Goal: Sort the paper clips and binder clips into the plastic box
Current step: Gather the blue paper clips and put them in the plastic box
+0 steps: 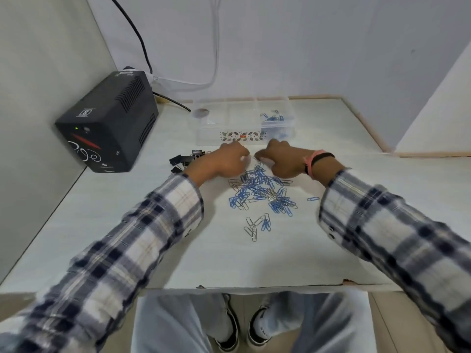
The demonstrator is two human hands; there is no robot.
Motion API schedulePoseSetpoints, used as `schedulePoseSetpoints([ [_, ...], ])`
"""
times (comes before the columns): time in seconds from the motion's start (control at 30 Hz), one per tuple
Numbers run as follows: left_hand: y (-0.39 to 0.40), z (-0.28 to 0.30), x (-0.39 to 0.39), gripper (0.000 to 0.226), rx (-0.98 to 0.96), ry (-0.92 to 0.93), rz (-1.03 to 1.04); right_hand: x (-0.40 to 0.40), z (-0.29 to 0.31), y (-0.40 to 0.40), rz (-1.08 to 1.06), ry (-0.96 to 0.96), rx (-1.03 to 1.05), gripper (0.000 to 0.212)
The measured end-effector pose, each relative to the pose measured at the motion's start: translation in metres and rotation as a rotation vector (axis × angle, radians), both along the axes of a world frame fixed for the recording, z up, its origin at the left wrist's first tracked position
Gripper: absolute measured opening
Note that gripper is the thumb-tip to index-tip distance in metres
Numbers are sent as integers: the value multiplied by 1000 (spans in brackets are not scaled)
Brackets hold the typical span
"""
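Observation:
A heap of blue and silver paper clips (262, 191) lies in the middle of the white table (153, 250). Several black binder clips (184, 159) sit to its left. The clear plastic box (242, 121) stands behind, with blue clips in its right compartment (274, 117). My left hand (224, 160) and my right hand (280, 159) hover at the far edge of the heap, fingers curled, fingertips close together. A small silver clip (254, 158) shows between them; which hand pinches it is blurred.
A black power unit (109, 123) stands at the left against the wall, with cables (142, 47) running up behind it. A small group of silver and blue clips (256, 226) lies nearer me. A lone blue clip (313, 199) rests at the right.

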State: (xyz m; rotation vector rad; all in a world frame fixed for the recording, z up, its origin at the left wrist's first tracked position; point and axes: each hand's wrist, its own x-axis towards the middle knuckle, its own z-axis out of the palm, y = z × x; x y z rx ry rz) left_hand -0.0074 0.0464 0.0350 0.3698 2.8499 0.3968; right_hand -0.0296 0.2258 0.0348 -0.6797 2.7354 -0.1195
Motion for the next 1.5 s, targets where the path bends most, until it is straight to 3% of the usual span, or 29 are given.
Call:
schedulePoseSetpoints([
  [0.13, -1, -2, 15, 26, 64, -29, -32, 17, 2, 5, 107, -45, -96, 64],
  [0.2, -8, 9, 31, 36, 78, -87, -32, 28, 7, 19, 140, -98, -148, 62],
  [0.3, -21, 17, 50, 41, 7, -107, -84, 38, 16, 42, 78, -132, -180, 50],
  [0.4, -21, 16, 58, 90, -163, -177, -125, 47, 22, 51, 28, -129, 40, 94],
  [0.47, -13, 8, 59, 102, -197, -201, -149, 54, 15, 44, 55, -156, 111, 104],
  [0.63, 3, -2, 60, 85, -94, -190, -173, 62, -7, 22, 132, -64, -70, 66],
  [0.7, 0, -4, 64, 97, -120, -184, -178, 61, -6, 26, 111, 0, -123, 56],
  [0.8, -3, -8, 71, 115, -143, -158, -204, 63, -4, 37, 101, -32, -125, 62],
  [0.9, -5, -15, 64, 88, -25, -85, -177, 69, -6, 33, 69, -76, -45, 79],
  [0.97, -7, -16, 54, 70, 36, -16, -151, 70, -7, 26, 66, -53, -61, 73],
  [1.03, -11, -15, 48, 69, 50, 12, -142, 66, -6, 24, 60, -1, -105, 69],
  [1.13, -14, -12, 49, 84, 50, -10, -134, 63, -3, 23, 15, 19, -113, 84],
  [1.23, -10, -14, 47, 67, 4, 7, -165, 63, -4, 16, -14, -6, -79, 87],
  [1.5, 0, -16, 44, 27, 142, 136, -128, 68, -7, -4, -68, 86, -258, 35],
])
